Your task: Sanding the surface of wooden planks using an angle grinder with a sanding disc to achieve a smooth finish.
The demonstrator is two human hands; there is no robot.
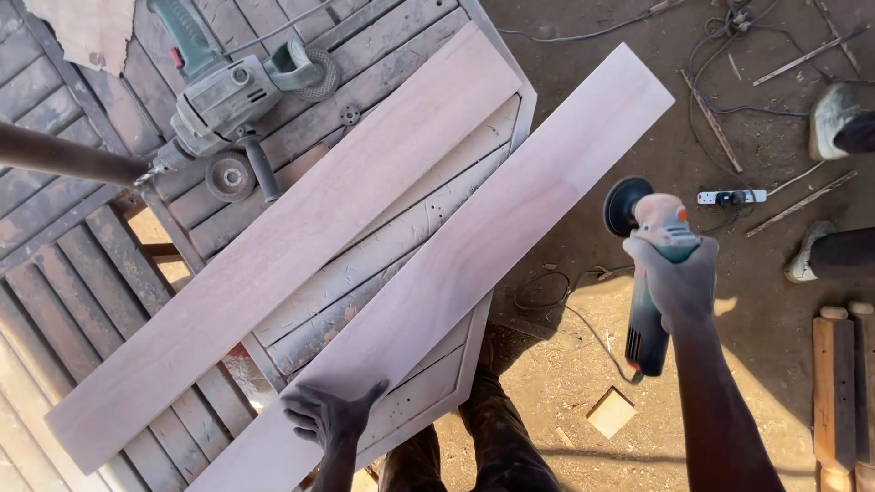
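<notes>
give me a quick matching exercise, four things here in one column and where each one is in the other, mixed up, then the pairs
Things:
1. angle grinder
2. right-hand plank
3. power drill
4. white power strip

Places:
A. lying on the dirt floor near a pair of shoes
B. resting on the slatted panel, upper left
C. held in the right hand, off the plank's edge
D. under the left hand near its lower end

Pairs: 1-C, 2-D, 3-B, 4-A
</notes>
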